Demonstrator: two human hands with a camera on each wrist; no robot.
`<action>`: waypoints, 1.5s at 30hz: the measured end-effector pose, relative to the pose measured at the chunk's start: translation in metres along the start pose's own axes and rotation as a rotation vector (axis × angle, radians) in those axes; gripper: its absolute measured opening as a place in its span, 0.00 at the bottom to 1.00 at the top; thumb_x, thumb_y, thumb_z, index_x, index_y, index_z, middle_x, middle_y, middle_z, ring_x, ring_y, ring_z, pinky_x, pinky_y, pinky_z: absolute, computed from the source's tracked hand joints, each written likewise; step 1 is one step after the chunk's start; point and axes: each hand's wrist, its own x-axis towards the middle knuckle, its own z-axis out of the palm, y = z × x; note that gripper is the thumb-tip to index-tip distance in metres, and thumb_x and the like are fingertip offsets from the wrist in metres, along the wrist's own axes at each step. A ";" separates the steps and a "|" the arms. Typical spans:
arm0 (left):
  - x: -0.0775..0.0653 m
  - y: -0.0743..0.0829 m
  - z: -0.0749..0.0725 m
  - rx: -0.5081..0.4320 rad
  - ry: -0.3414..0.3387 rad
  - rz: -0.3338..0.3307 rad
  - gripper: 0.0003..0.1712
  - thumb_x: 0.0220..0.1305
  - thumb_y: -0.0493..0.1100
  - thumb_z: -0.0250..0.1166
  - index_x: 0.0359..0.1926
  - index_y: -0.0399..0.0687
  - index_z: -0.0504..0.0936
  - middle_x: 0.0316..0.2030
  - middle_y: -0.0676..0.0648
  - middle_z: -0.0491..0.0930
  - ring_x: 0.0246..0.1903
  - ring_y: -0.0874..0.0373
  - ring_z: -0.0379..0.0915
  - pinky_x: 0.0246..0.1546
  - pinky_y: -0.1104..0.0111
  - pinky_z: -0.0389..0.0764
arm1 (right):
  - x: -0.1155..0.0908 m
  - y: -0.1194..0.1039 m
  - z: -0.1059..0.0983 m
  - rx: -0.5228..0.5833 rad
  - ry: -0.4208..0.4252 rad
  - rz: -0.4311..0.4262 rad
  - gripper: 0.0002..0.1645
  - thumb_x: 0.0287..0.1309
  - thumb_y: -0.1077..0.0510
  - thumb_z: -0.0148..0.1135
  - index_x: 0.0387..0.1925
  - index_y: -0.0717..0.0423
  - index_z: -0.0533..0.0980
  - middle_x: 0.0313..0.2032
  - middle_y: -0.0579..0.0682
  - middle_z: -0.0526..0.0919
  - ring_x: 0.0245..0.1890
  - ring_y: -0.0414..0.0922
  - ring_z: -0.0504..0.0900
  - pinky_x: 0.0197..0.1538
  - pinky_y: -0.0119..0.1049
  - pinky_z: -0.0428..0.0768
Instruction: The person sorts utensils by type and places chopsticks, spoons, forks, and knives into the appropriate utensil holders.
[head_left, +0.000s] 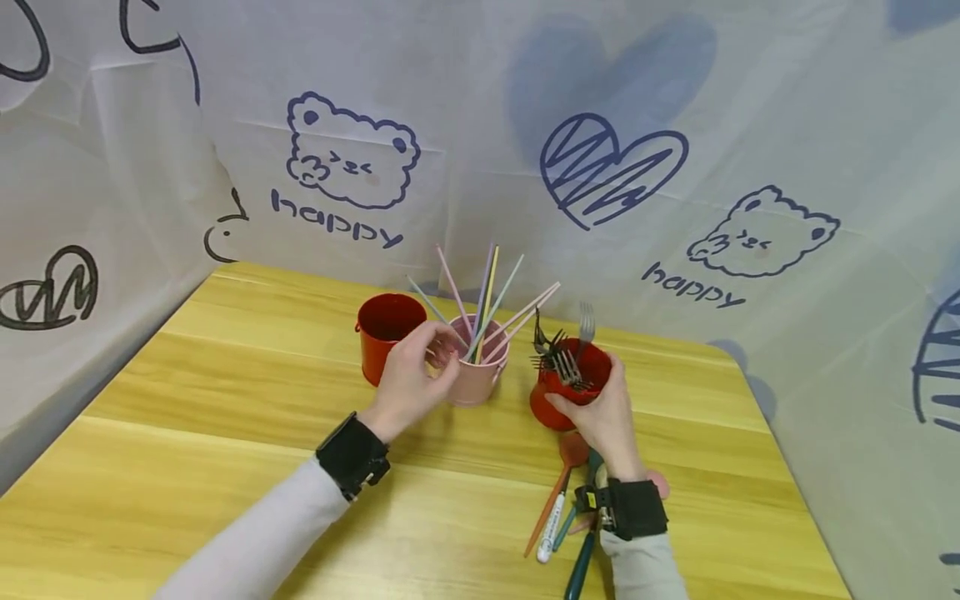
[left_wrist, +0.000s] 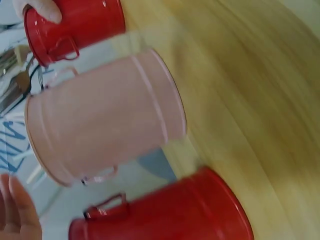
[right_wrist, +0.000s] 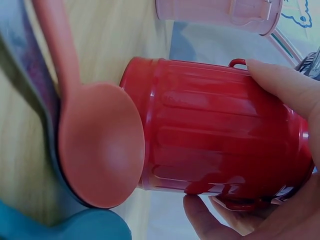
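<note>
My right hand [head_left: 603, 417] grips a red bucket [right_wrist: 215, 130] by its sides, thumb and fingers on opposite sides near the rim. Several forks [head_left: 567, 365] lean inside that bucket. In the middle stands a pink bucket [left_wrist: 107, 120] with several pastel straws [head_left: 487, 300] sticking up from it. My left hand [head_left: 416, 371] hovers at the pink bucket's left front, its fingers loosely bent near the rim; the left wrist view shows fingertips [left_wrist: 17, 200] apart from the bucket's wall. A second red bucket [head_left: 378, 350] stands behind the left hand, with no contents visible.
Before the right-hand bucket lie an orange spoon [head_left: 573, 450], a white marker [head_left: 551, 529] and a dark-green-handled utensil [head_left: 580, 567], partly under my right wrist. The wooden table [head_left: 247, 392] meets a white cloth backdrop [head_left: 480, 150] behind the buckets.
</note>
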 end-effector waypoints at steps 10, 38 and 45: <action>0.003 -0.028 -0.034 0.264 0.123 -0.110 0.37 0.44 0.45 0.71 0.56 0.43 0.68 0.53 0.39 0.64 0.54 0.43 0.56 0.48 0.49 0.63 | -0.005 -0.003 -0.008 -0.006 -0.046 0.042 0.57 0.40 0.53 0.77 0.66 0.63 0.53 0.61 0.62 0.66 0.59 0.57 0.67 0.60 0.57 0.67; 0.015 -0.059 -0.056 0.146 -0.107 -0.367 0.59 0.41 0.55 0.76 0.70 0.50 0.53 0.59 0.36 0.66 0.55 0.41 0.65 0.52 0.44 0.72 | -0.053 0.006 -0.048 -0.225 -0.168 0.158 0.46 0.55 0.51 0.66 0.66 0.64 0.53 0.52 0.67 0.69 0.47 0.59 0.73 0.44 0.51 0.77; 0.015 -0.059 -0.059 0.157 -0.150 -0.379 0.58 0.42 0.55 0.76 0.70 0.48 0.53 0.58 0.37 0.66 0.55 0.43 0.65 0.52 0.45 0.72 | -0.077 0.013 -0.060 -0.357 -0.273 0.230 0.26 0.55 0.56 0.66 0.49 0.66 0.66 0.28 0.53 0.77 0.25 0.43 0.76 0.26 0.37 0.73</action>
